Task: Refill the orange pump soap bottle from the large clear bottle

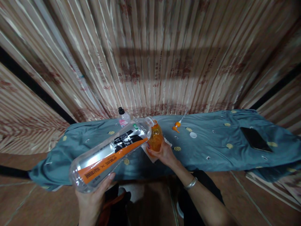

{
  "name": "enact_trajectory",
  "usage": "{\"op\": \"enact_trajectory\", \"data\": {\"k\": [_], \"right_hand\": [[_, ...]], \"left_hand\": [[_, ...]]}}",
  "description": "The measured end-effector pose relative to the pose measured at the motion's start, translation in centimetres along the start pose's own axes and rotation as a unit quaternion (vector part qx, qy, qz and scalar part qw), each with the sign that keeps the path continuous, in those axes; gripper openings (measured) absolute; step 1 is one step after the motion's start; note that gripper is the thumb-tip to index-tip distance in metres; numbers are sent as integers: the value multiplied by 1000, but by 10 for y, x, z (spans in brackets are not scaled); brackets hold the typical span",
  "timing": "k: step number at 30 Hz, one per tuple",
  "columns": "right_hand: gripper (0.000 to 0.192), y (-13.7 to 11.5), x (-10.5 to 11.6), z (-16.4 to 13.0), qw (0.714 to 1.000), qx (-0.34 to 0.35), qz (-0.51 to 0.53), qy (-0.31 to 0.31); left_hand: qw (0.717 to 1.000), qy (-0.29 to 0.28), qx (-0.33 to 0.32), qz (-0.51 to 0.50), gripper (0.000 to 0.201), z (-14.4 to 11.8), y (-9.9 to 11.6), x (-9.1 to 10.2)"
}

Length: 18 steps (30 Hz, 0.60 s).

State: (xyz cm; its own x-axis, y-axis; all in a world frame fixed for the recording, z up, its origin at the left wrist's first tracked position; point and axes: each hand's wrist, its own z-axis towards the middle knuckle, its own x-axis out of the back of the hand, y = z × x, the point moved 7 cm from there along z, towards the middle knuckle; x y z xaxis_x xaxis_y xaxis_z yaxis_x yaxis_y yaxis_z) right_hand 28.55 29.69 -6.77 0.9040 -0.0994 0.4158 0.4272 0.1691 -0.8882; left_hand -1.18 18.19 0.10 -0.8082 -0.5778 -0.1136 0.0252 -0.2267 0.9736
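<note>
My left hand (94, 194) grips a large clear plastic bottle (105, 157) with an orange, black and silver label. This bottle is tilted, its neck at the mouth of a small orange see-through bottle (156, 138); whether the rims touch I cannot tell. Around the orange bottle's lower body my right hand (164, 153) is closed. Under the orange bottle lies a white paper or tissue (151, 157), partly hidden. An orange pump head (176, 126) with a thin clear tube rests on the cloth to the right, near a white round cap (193, 135).
A teal patterned cloth (211, 150) covers the narrow table. At the back left stands a small clear bottle (124, 119) with a black top and pink label. A dark phone (256, 139) lies at the right. Behind hangs a striped curtain (155, 62).
</note>
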Motion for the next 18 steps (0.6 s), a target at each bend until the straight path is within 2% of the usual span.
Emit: {"op": "enact_trajectory", "data": {"k": [5, 10, 18], "right_hand": [[73, 1, 0, 0, 1000, 1, 1, 6], [74, 4, -1, 0, 1000, -1, 4, 6], [77, 5, -1, 0, 1000, -11, 7, 3]], "left_hand": [[999, 6, 10, 34, 49, -2, 3, 0], [1000, 11, 11, 14, 48, -4, 4, -1], [1000, -9, 22, 12, 53, 7, -11, 9]]}}
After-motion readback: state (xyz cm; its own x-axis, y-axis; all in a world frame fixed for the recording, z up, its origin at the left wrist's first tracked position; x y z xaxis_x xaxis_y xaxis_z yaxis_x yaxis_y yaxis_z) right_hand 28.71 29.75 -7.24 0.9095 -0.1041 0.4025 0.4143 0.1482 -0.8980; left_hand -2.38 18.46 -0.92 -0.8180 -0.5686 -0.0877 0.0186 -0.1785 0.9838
